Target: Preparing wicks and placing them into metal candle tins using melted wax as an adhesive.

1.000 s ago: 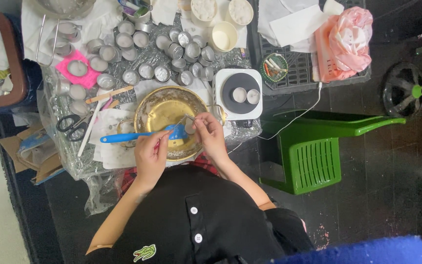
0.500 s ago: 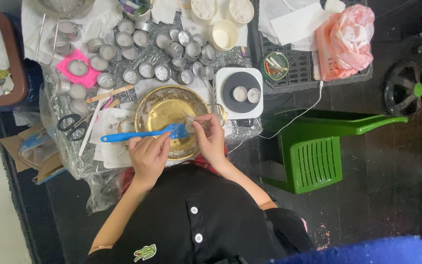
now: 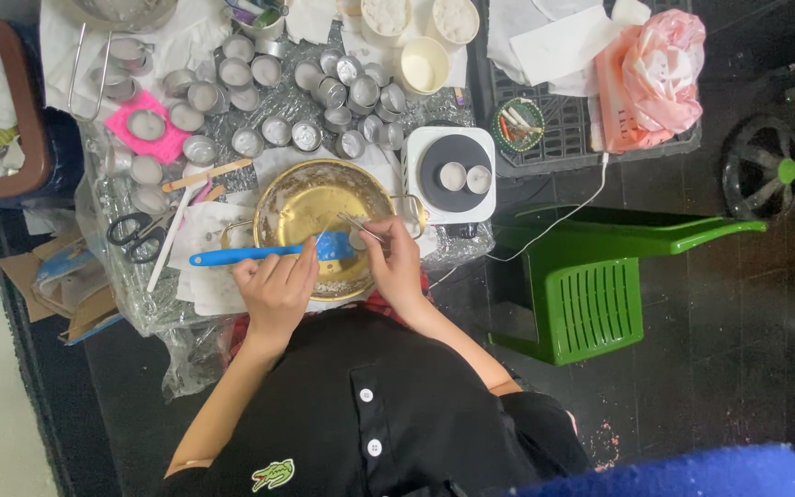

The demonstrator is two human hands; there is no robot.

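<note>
brass-coloured bowl (image 3: 310,204) on cluttered worktop (image 3: 232,285), below small metal cups (image 3: 324,92). left hand (image 3: 276,287) grip closed on blue spatula (image 3: 259,253) over bowl. right hand (image 3: 396,262) grip pinching thin tweezers (image 3: 361,225) at bowl rim.

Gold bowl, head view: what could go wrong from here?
1. The gold bowl sits on crinkled plastic sheeting near the table's front edge; pressure from the left hand on the blue spatula might tip it.
2. The white hot plate with two small cups stands right beside the right hand; its cable trails loose and could snag.
</note>
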